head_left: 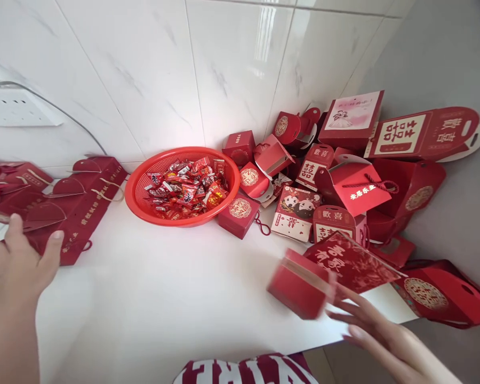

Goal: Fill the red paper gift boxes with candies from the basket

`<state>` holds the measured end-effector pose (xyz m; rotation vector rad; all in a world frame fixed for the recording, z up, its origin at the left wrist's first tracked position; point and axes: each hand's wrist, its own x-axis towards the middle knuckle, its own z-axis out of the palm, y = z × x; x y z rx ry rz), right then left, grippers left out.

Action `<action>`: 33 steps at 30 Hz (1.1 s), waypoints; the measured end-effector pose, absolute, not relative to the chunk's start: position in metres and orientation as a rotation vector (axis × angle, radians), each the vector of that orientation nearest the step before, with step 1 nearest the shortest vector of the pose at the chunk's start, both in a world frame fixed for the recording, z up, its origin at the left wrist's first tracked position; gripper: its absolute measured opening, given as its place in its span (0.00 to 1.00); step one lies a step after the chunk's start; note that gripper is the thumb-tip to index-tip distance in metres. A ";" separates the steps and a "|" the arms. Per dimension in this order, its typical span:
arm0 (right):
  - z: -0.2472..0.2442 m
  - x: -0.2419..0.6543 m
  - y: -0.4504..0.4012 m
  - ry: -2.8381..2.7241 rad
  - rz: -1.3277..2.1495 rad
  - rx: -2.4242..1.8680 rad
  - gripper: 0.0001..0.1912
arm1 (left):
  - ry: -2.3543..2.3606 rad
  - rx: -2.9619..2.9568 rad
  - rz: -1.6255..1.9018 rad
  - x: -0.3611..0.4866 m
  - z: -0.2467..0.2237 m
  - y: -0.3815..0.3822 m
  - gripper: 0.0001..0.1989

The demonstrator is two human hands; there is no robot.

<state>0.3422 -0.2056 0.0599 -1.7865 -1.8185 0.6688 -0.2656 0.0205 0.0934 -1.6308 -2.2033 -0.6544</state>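
My left hand (18,266) is at the left, fingers spread, holding nothing I can see. It is nearest to a row of closed red gift boxes (74,213) with gold lettering and cord handles. At the right, my right hand (380,330) has its fingers stretched out, the fingertips at the right edge of a small red gift box (300,285). That box is tilted and blurred by motion; whether it rests on the counter I cannot tell. Just behind it lies a dark red patterned box (348,261) with pale characters.
Against the tiled wall stands a red plastic basket (134,194) of wrapped candies (188,189). Many red boxes, some open, crowd the right corner, including a large open one (408,197). A socket panel (20,109) with a cable is at left. The white counter (156,298) ends in front.
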 end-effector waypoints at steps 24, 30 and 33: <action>0.064 0.368 -0.154 -1.638 -0.180 -2.283 0.35 | -1.023 -3.287 -0.381 -0.053 0.120 -0.001 0.16; 0.079 0.360 -0.126 -1.735 0.115 -1.942 0.21 | -0.925 -3.538 -0.371 -0.039 0.118 -0.010 0.11; 0.091 0.343 -0.104 -1.757 0.270 -1.851 0.18 | -0.846 -3.587 -0.347 -0.031 0.121 -0.016 0.06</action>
